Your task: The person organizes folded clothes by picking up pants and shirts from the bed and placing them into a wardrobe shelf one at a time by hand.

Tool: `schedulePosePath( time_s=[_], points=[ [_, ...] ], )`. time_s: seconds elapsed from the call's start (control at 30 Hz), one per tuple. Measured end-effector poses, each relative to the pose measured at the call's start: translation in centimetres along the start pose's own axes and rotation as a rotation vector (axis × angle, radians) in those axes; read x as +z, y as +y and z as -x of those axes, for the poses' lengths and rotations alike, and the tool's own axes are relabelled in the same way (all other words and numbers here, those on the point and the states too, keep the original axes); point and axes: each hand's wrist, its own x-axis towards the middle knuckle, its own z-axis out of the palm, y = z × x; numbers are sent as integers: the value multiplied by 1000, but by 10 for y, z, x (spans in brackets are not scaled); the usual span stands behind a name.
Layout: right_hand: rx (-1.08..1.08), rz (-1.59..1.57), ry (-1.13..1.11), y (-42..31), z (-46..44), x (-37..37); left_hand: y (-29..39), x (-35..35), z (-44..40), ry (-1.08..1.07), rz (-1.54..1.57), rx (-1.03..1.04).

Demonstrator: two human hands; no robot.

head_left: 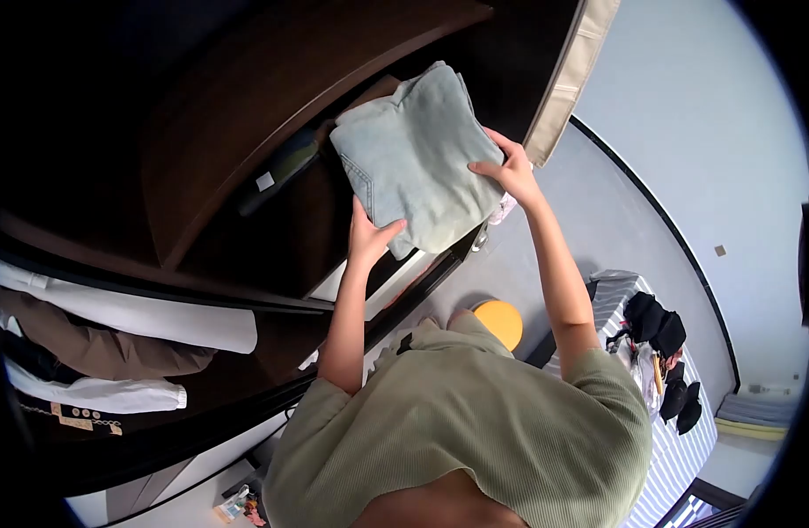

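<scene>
Folded light-blue jeans (422,158) are held out in front of a dark wooden wardrobe, with a stitched pocket showing on the left side. My left hand (369,236) grips their lower left edge, thumb on top and fingers beneath. At the right edge, my right hand (510,169) clasps the denim the same way, thumb on the upper face. The fingers under the fabric are partly hidden. Behind the jeans is a dark shelf compartment (281,229), where a dark green folded item (294,158) with a white tag lies.
Hanging clothes (114,343) in white and brown fill the wardrobe's lower left section. A beige fabric panel (573,79) hangs at the upper right. On the floor stands a round yellow stool (498,324). A striped bed (686,449) at right carries several black items (659,326).
</scene>
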Motion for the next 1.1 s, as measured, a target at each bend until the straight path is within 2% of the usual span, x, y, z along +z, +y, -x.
schedulePosePath(
  time_s=[0.27, 0.37, 0.4, 0.47, 0.5, 0.53, 0.63, 0.77, 0.87, 0.97, 1.07, 1.1],
  points=[
    [-129, 16, -63, 12, -74, 7, -32, -3, -46, 137, 21, 62],
    [-115, -3, -89, 34, -101, 8, -46, 1, -60, 182, 66, 58],
    [-96, -30, -103, 55, -111, 7, -68, 0, -67, 190, 82, -7],
    [-92, 59, 33, 116, -123, 14, -70, 1, -69, 253, 237, -98],
    [-99, 106, 100, 117, -127, 18, -71, 1, -71, 285, 316, -134],
    [-98, 290, 138, 120, -122, 20, -72, 3, -72, 343, 177, -181],
    [-116, 330, 113, 114, -118, 19, -67, 14, -63, 394, 66, -73],
    [-109, 469, 117, 101, -114, 22, -60, 25, -56, 456, -184, -59],
    [-328, 527, 132, 96, -119, 22, -45, 32, -54, 473, -299, -18],
    [-295, 560, 114, 81, -119, 26, -45, 37, -57, 451, -271, -67],
    [-49, 750, 106, 65, -108, 34, -49, 46, -62, 489, -494, -183],
    [-179, 886, 192, 70, -104, 37, -53, 48, -60, 520, -641, -136]
  ],
)
